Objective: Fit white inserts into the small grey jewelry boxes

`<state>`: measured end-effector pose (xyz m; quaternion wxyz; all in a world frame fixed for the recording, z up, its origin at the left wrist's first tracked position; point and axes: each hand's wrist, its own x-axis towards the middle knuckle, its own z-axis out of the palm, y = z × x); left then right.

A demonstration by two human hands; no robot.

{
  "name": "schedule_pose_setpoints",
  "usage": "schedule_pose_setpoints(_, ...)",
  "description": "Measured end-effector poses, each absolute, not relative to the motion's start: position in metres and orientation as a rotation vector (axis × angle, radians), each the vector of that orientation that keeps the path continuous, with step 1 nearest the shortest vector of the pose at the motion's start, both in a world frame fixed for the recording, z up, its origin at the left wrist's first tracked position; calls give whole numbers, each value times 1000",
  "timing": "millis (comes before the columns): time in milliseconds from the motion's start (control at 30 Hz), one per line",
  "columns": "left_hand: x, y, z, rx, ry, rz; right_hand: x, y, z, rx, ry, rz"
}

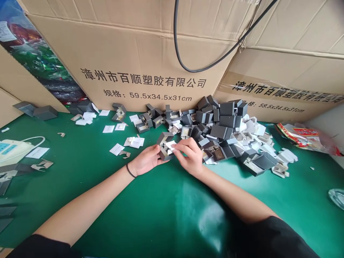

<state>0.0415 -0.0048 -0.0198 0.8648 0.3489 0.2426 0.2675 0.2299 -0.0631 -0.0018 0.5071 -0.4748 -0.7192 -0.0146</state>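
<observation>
My left hand (147, 159) grips a small dark grey hinged box (163, 139) from its left side, thumb on the near edge. The box's lid stands open. Between thumb and fingers, my right hand (191, 156) pinches a white card (171, 144) at the mouth of the box. Whether the card sits inside or just over the box I cannot tell. Close by on the right, more grey boxes (225, 121) lie in a heap. Several white cards (137, 142) are scattered left of my hands on the green table (150, 208).
Behind the table stand large cardboard cartons (145, 53), with a black cable (188, 68) hanging in front. White paper inserts (255, 130) spread right of the heap. A red snack bag (303, 138) lies at far right. A white power strip (13, 148) sits at the left.
</observation>
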Motion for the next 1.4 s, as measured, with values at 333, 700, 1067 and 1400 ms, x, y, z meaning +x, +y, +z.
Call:
schedule_pose_setpoints(333,44,-8,-16,835,583,528,228,-58,-9,-1382,-1926,158)
schedule_pose_setpoints(700,46,-8,-16,839,579,536,226,-58,-10,-1435,-1968,261)
schedule_pose_setpoints(1067,49,-8,-14,823,597,533,236,-56,-7,-1504,-2206,99)
schedule_pose_setpoints(1400,52,-12,-10,870,612,629,238,-57,-9,-1370,-2166,-55)
